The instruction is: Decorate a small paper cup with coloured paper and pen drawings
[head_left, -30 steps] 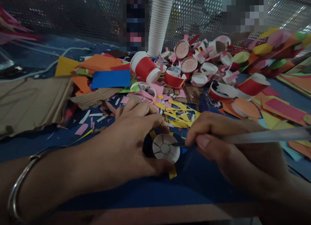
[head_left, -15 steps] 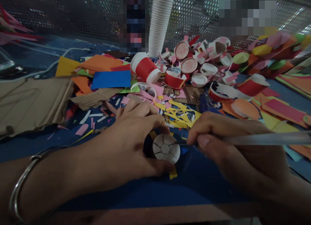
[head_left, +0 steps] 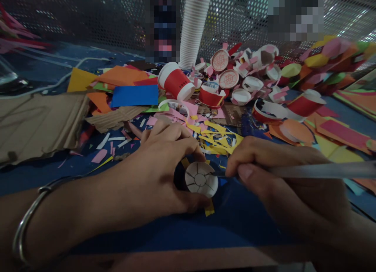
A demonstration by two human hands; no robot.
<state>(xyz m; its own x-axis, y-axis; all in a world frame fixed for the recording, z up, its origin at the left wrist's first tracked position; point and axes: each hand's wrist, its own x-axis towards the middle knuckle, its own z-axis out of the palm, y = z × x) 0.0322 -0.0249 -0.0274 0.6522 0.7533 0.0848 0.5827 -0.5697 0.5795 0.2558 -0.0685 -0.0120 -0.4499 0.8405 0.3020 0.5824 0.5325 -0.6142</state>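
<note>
My left hand [head_left: 158, 166] is curled around a small white round cup base [head_left: 201, 180], thumb and fingers pinching its rim as it lies on the blue table [head_left: 164, 233]. The disc bears a drawn inner circle with dark lines radiating to the edge. My right hand [head_left: 273, 174] is closed on a long silvery pen-like tool [head_left: 317, 170] whose dark tip touches the disc's right side. A metal bangle [head_left: 26, 221] sits on my left wrist.
Yellow paper strips [head_left: 217, 138] lie just beyond the disc. Farther back are red-and-white paper cups [head_left: 176, 82], cut cup pieces [head_left: 241, 82], a tall stack of white cups [head_left: 192, 27], coloured paper sheets [head_left: 135, 95] and cardboard [head_left: 35, 123] at left. Perforated metal mesh [head_left: 88, 17] closes the back.
The tool tip has shifted slightly along the disc's right edge. Both hands stay almost where they were.
</note>
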